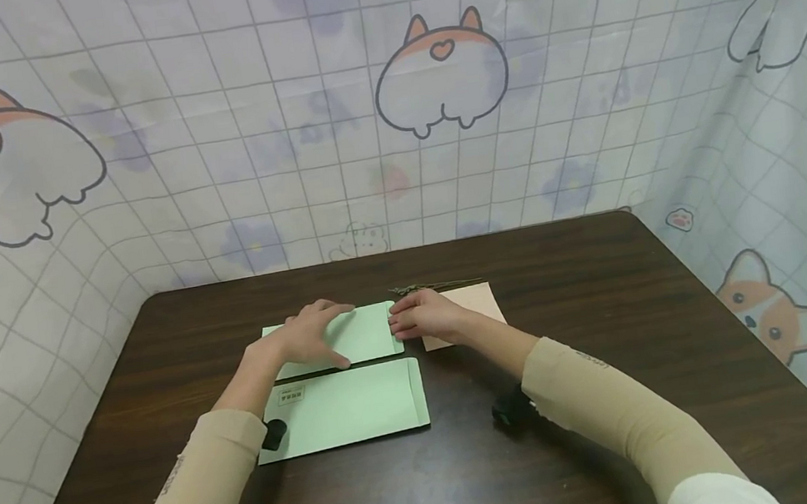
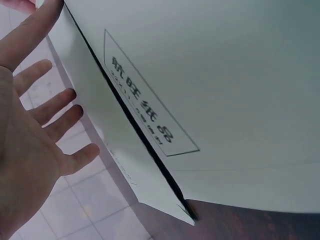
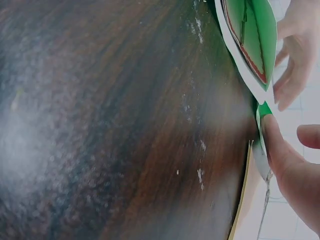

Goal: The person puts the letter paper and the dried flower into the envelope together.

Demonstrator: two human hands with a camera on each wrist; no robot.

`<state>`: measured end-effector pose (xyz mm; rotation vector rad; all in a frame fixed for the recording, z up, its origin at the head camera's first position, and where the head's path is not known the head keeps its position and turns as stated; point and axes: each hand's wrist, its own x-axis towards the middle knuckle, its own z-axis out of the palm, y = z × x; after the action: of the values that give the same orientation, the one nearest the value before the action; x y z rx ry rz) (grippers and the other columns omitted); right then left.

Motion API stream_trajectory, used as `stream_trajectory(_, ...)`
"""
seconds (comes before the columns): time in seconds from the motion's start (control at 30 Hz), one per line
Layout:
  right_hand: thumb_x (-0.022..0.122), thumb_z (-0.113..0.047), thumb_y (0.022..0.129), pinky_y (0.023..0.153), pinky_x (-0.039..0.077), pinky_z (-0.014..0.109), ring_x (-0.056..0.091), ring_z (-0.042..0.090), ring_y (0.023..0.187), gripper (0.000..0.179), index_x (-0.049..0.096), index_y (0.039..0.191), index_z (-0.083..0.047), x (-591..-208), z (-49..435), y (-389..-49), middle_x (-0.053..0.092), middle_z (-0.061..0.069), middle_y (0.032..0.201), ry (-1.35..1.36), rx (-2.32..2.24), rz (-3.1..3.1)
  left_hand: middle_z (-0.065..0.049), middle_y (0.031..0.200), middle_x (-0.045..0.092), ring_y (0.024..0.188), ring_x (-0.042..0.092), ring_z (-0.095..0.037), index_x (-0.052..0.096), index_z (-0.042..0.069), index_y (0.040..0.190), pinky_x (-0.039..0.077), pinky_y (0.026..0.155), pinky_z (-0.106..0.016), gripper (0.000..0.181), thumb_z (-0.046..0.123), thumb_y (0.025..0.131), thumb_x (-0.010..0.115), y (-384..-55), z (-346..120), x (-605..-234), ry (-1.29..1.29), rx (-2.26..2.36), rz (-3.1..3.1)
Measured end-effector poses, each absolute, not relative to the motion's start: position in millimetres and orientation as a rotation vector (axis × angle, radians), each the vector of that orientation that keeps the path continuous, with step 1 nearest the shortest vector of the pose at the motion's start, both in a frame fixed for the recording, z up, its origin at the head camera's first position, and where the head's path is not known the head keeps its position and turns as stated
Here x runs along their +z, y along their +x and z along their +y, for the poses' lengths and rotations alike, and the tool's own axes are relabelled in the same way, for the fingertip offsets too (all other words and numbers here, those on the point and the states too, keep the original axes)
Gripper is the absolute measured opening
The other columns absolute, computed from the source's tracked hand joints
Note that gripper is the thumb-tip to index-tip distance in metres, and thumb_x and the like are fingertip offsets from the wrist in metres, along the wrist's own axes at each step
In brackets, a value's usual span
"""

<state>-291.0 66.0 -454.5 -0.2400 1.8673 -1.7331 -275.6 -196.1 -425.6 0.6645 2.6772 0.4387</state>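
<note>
Head view shows the far green envelope (image 1: 370, 336) beneath the left hand (image 1: 304, 337), fingers spread across it, while the right hand (image 1: 430, 317) touches its flap end, whether pinching I cannot tell; nearer lies a second green envelope (image 1: 351, 410), with a beige sheet (image 1: 479, 301) and dried sprig (image 1: 448, 283) rightward on the table (image 1: 574, 290).

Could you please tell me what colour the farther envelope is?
The farther envelope is pale green; the head view shows it best.

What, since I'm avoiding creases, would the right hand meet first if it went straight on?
The right hand would likely meet the far mint-green envelope first; they seem to touch, though depth is unclear.
</note>
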Motion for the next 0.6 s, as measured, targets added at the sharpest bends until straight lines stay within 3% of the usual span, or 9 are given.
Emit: stream_trajectory(0.6,0.045,0.005,0.107,0.093,0.055,0.036,0.059,0.038,0.126,0.038,0.044,0.142,0.018,-459.8,58.4,-294.7,0.055,0.032,0.136,-0.164,-1.773,1.808,-0.017,0.159,0.032,0.146,0.029,-0.042,0.036,0.017,0.161,0.022,0.106,-0.077,0.097,0.039,0.082,0.088,-282.0,-202.9,-434.0,0.685,0.454,2.653)
